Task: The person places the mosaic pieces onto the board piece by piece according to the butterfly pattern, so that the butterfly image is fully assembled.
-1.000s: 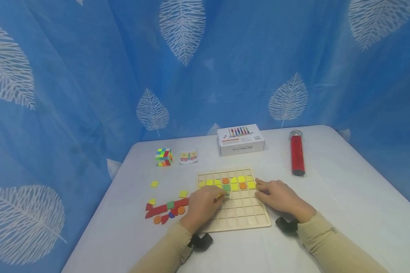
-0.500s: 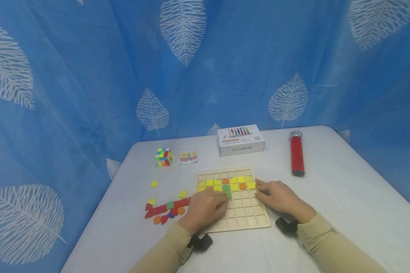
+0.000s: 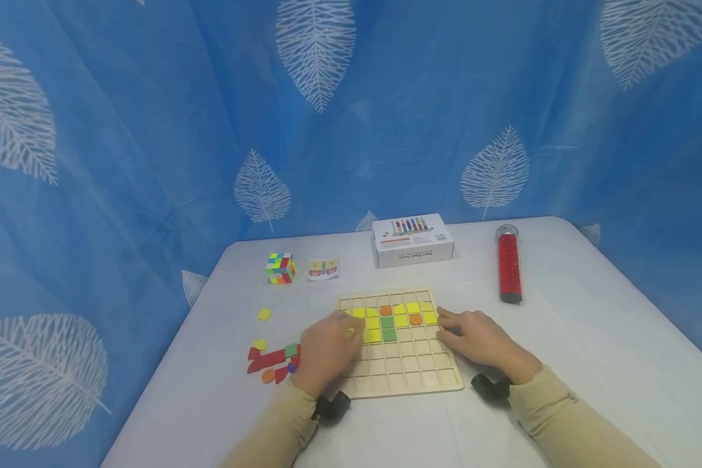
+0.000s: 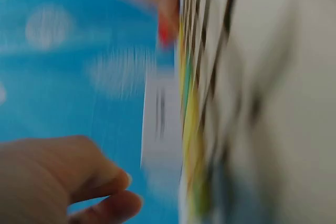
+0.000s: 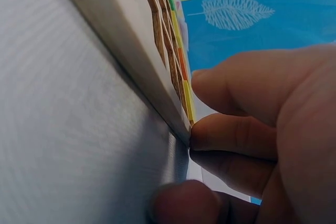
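A wooden grid board (image 3: 406,392) lies on the table with yellow, orange and green tiles in its upper rows. Two green square tiles (image 3: 389,334) sit one below the other near its middle, beside yellow square tiles (image 3: 373,335). My left hand (image 3: 330,344) hovers over the board's left side and covers some cells. In the left wrist view its thumb and finger (image 4: 113,192) are bent with a small gap and nothing between them. My right hand (image 3: 480,338) rests its fingertips against the board's right edge; in the right wrist view fingers (image 5: 226,132) touch that edge.
Left of the board lie loose red tiles (image 3: 269,359), an orange disc (image 3: 268,376) and yellow tiles (image 3: 264,314). Behind stand a puzzle cube (image 3: 281,268), a butterfly pattern card (image 3: 324,268) and a white box (image 3: 413,240). A red glittery tube (image 3: 509,266) lies at right.
My left hand let go of a green square tile, which now sits in a cell below the other green one. The hand then moved left. My right hand stayed at the board's edge.
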The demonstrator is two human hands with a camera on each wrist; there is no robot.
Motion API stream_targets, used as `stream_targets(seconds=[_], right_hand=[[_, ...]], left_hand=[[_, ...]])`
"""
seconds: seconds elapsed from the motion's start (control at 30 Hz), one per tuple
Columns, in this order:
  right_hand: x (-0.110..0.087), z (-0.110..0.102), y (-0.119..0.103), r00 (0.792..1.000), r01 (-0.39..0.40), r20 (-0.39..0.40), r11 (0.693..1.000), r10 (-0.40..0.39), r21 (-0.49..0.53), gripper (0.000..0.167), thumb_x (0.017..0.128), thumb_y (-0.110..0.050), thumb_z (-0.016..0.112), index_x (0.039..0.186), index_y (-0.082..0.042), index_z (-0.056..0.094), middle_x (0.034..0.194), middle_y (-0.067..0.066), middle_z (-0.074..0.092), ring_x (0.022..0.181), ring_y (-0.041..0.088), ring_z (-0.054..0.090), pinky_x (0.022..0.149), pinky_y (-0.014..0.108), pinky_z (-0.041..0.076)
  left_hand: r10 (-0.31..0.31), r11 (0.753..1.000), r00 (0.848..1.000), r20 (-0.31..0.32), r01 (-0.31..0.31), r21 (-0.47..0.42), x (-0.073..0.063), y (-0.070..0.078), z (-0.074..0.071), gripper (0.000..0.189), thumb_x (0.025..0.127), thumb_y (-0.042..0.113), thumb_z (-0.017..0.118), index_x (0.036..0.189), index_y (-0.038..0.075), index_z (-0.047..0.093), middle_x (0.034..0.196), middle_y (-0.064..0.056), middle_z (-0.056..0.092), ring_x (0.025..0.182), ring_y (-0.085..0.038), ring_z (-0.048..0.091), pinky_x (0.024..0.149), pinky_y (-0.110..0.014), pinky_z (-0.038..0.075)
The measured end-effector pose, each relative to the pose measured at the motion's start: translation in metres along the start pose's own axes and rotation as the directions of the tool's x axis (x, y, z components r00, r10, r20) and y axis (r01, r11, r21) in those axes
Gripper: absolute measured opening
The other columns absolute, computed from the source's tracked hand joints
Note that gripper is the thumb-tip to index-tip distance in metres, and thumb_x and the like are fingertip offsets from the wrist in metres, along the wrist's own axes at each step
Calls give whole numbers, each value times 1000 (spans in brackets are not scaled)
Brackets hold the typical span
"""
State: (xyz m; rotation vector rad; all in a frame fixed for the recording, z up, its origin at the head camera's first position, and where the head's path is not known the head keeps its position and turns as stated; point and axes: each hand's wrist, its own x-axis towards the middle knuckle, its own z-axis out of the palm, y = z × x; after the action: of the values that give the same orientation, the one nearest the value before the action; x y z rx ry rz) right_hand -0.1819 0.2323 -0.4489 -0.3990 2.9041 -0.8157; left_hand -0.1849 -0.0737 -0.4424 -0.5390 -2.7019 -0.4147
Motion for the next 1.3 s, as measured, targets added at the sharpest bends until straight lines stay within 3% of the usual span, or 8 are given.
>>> stream_targets(seconds=[0.07,0.2,0.4,0.57,0.7,0.9,0.97,1.3], right_hand=[[0,0,-1,1000,11,1,1000,-11,-6,43,99,-29,65,133,-4,68,149,15,55,135,46,53,102,55,50],[0,0,-1,1000,23,-5,999,-23,-25,41,99,-28,65,132,-4,69,148,16,56,135,48,52,106,61,45],[0,-1,0,1000,17,-7,1000,-17,-24,39,99,-28,66,130,-5,70,147,14,58,101,34,69,88,45,52],[1,-1,0,1000,4,-18,1000,-4,2,40,98,-28,66,130,-5,70,146,14,59,58,18,37,60,31,38],[0,-1,0,1000,12,-27,1000,-12,9,40,98,-28,66,129,-5,70,145,15,59,56,18,36,53,31,34],[-2,0,3,999,14,-35,1000,-14,5,37,98,-26,65,128,-4,71,144,17,60,56,17,34,52,30,33],[-3,-1,4,999,9,-36,1000,-9,4,37,98,-26,65,128,-5,72,144,17,60,56,17,33,53,30,32],[0,-1,4,997,44,-58,999,-44,-2,34,98,-26,66,124,-5,74,140,15,63,71,15,56,71,33,44]], left_hand=[[-196,980,981,4,196,26,0,-14,-10,21,92,31,74,109,20,81,104,1,75,89,-18,72,64,-30,55],[-455,891,884,105,453,45,-1,-40,-19,34,89,33,79,115,12,76,101,-7,69,80,-21,64,67,-35,56],[-523,837,807,275,547,-13,-2,-54,-19,34,87,32,82,106,7,70,84,-5,64,65,-19,57,59,-30,48],[-538,808,782,316,584,-71,1,-53,-18,34,86,28,82,108,7,68,84,-5,64,65,-19,58,58,-29,48],[-524,816,808,271,567,-111,2,-47,-17,30,88,27,80,111,12,67,89,-2,67,64,-16,57,59,-28,49],[-253,939,962,107,271,-211,9,-10,-11,17,91,29,79,104,20,74,96,5,75,63,-10,60,59,-26,46],[-146,962,986,79,160,-220,14,10,-9,13,91,28,79,102,21,76,98,6,77,68,-10,64,61,-25,48],[202,978,979,-20,-203,-39,24,54,33,5,87,26,81,91,28,77,85,14,70,65,1,54,51,-11,36]])
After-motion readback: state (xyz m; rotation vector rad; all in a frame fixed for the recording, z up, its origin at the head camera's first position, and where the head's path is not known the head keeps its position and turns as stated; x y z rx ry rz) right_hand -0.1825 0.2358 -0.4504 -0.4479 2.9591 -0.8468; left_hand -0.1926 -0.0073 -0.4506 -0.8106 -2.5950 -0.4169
